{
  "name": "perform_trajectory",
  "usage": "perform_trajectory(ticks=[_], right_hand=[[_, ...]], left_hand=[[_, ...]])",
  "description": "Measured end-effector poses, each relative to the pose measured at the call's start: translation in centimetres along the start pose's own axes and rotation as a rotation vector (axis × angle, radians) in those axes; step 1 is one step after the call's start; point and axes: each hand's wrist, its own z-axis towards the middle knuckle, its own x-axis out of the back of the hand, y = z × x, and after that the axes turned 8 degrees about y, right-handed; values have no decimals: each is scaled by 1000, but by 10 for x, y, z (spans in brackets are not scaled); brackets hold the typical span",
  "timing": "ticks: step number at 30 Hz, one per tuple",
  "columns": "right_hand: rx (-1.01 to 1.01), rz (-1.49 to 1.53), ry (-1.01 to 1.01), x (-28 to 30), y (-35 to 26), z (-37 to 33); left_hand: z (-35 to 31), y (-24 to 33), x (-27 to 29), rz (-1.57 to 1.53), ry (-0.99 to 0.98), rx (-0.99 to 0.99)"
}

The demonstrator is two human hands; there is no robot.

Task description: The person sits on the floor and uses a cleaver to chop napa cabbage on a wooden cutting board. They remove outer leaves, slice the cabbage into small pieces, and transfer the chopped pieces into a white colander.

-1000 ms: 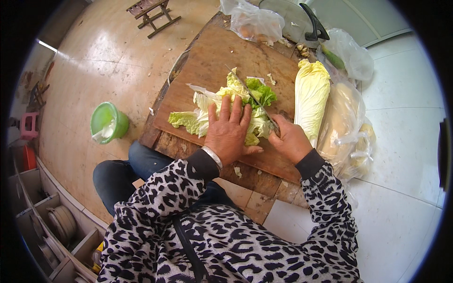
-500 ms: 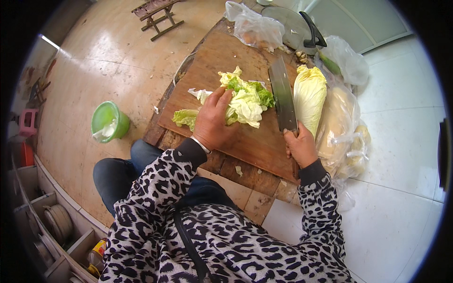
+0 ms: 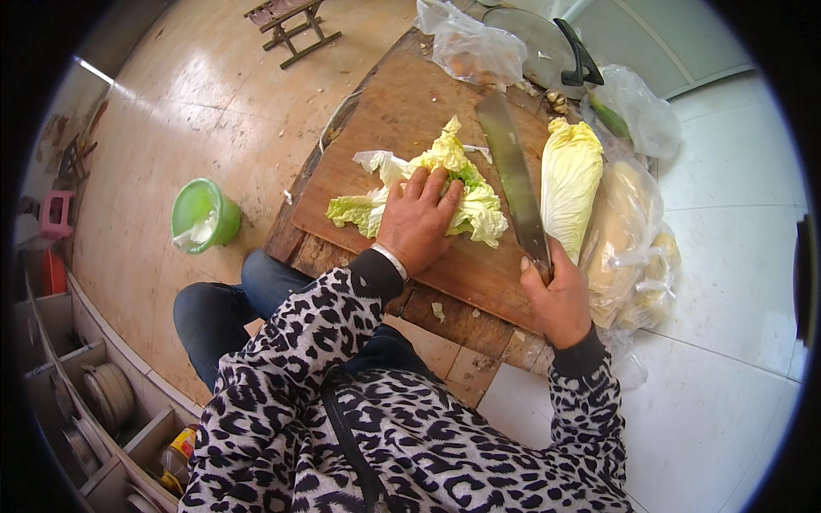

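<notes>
Loose yellow-green napa cabbage leaves (image 3: 481, 212) lie in a heap on a wooden cutting board (image 3: 398, 107). My left hand (image 3: 417, 221) presses down on the heap, its fingers bent over the leaves. In my right hand (image 3: 558, 297) is the handle of a cleaver (image 3: 513, 171); its broad blade points away from me, just right of the leaves, and is a little blurred. A whole napa cabbage (image 3: 569, 179) lies to the right of the blade.
Right of the board lie clear plastic bags of pale food (image 3: 623, 231). Beyond it are another plastic bag (image 3: 472, 47) and a glass lid with a black handle (image 3: 579, 56). A green bucket (image 3: 224, 221) stands on the floor at left, and a small stool (image 3: 291, 26) farther off.
My left hand has flattened onto the leaves and bunched them closer together. The cleaver has shifted slightly toward me, and the whole view has moved a little.
</notes>
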Motion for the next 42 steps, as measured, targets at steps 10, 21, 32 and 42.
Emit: perform_trajectory(ticks=[10,21,32,42], right_hand=[[215,-382,-190,-12,0,15],[256,-292,-250,-48,26,72],[116,-219,-140,-29,-4,49],[227,-413,-309,-14,-19,40]], left_hand=[[7,5,7,98,-121,-34],[8,1,-3,75,-87,-28],[0,0,13,1,-128,-19],[0,0,2,17,-89,-13]])
